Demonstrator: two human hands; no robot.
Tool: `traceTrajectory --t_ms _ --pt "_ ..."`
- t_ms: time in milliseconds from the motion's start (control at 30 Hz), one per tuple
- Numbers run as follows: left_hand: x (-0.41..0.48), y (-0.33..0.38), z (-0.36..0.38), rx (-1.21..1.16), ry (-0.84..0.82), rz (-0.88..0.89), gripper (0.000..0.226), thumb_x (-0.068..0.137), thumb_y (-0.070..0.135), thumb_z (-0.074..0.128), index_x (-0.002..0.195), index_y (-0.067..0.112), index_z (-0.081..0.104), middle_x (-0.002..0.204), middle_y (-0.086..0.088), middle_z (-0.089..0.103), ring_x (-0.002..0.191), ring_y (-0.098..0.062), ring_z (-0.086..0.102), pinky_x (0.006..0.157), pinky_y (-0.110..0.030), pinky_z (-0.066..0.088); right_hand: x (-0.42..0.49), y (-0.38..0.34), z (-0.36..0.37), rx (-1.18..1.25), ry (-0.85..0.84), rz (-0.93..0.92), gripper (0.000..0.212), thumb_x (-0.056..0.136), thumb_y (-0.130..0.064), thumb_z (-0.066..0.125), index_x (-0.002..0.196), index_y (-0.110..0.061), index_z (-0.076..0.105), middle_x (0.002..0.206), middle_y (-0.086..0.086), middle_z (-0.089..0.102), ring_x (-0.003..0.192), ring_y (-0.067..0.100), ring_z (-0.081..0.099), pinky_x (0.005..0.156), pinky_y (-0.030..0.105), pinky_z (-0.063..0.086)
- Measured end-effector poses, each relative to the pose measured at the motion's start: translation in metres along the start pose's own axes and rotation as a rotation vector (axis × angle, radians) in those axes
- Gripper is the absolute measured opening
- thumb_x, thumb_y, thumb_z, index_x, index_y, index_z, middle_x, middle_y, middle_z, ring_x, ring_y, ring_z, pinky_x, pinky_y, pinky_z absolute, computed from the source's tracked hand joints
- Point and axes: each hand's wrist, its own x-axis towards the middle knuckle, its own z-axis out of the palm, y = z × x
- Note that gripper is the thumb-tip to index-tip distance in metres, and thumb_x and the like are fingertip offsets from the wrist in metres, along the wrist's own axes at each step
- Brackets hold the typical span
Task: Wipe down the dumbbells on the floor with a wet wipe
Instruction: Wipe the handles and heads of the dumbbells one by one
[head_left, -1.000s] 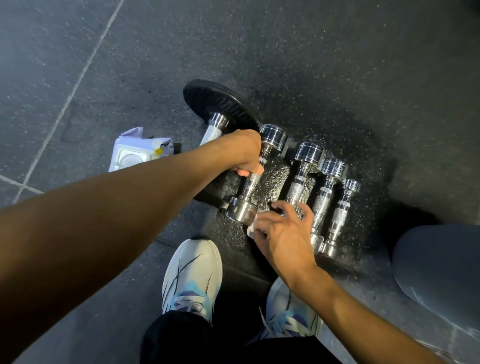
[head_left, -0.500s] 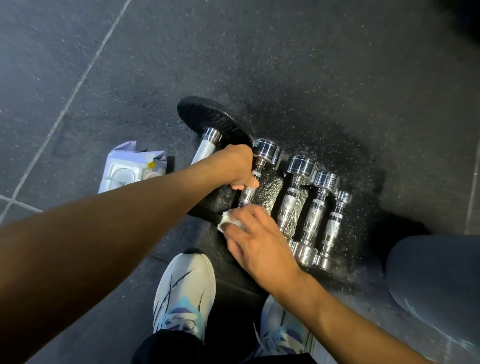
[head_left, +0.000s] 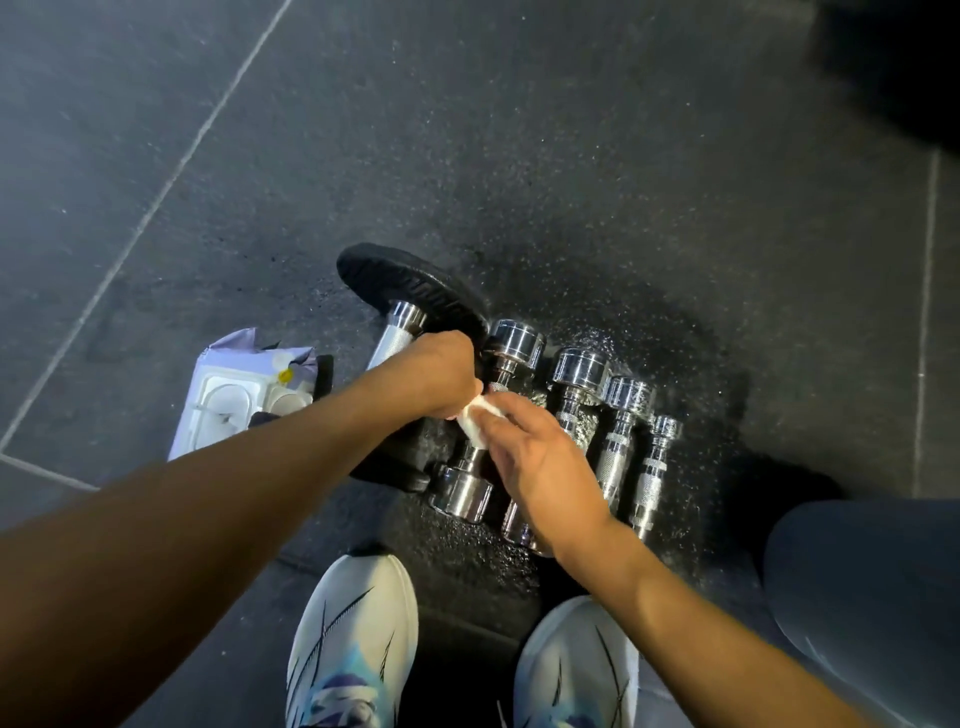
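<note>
Wiping a chrome dumbbell (head_left: 462, 492) on the floor (head_left: 571, 156)
The left hand (head_left: 441, 374) curls its fingers round the handle; the right hand (head_left: 540, 460) clamps the wet wipe (head_left: 479, 422) (white, bunched) against it.

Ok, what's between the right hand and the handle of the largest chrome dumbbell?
A crumpled white wet wipe, held by the right hand against the handle of the largest chrome dumbbell, just below the gripping left hand. The head view shows it.
</note>
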Motion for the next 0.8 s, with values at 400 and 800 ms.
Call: traceTrajectory --t_ms 400,800 --pt "-0.029 -0.009 0.003 0.08 -0.06 0.098 0.024 0.087 0.015 0.069 0.069 0.02 0.053 0.078 -0.002 0.064 0.071 -0.018 0.058 0.065 -0.032 0.047 -0.009 -0.002 0.013 0.069 -0.106 0.036 0.04 0.106 -0.018 0.053 0.145 -0.027 0.05 0.121 -0.006 0.048 0.087 0.013 0.064 0.076 0.025 0.058" --pt "-0.039 -0.005 -0.008 0.026 -0.036 0.084 0.019 0.096 0.013 0.053 0.114 0.012 0.06 0.12 -0.012 0.062 0.095 -0.023 0.057 0.083 -0.033 0.048 -0.012 -0.014 -0.01 -0.02 -0.126 0.011 0.03 0.105 -0.021 0.055 0.134 -0.021 0.063 0.117 0.0 0.062 0.068 0.016 0.067 0.058 0.032 0.062"
